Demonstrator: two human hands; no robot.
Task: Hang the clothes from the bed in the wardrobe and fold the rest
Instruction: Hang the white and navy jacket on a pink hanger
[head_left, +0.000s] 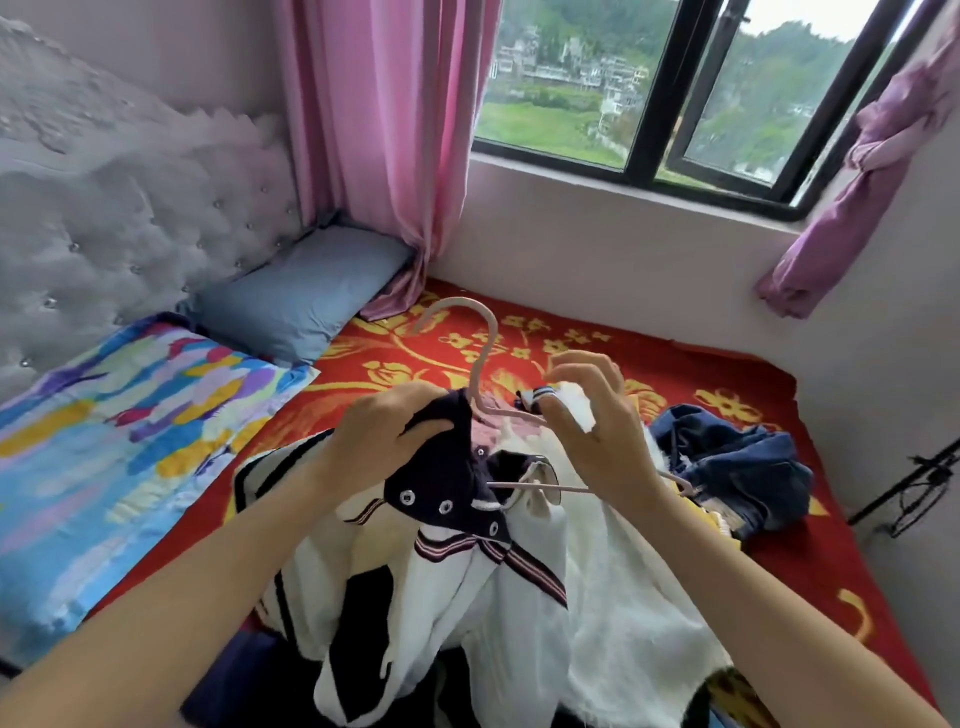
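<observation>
Two hands hold a jacket (452, 597) in the centre of the frame, above the red blanket (821, 582) with yellow flowers. The jacket is of soft white fabric, with a dark navy collar, round metal snaps and striped ribbed trim. The left hand (384, 436) grips the collar with curled fingers. The right hand (597, 436) pinches a striped ribbed edge between thumb and forefinger. A thin pale pink hanger (482, 364) sits inside the jacket, hook pointing up and opening to the left, bar running left to right. Crumpled denim (737, 467) lies at the right.
</observation>
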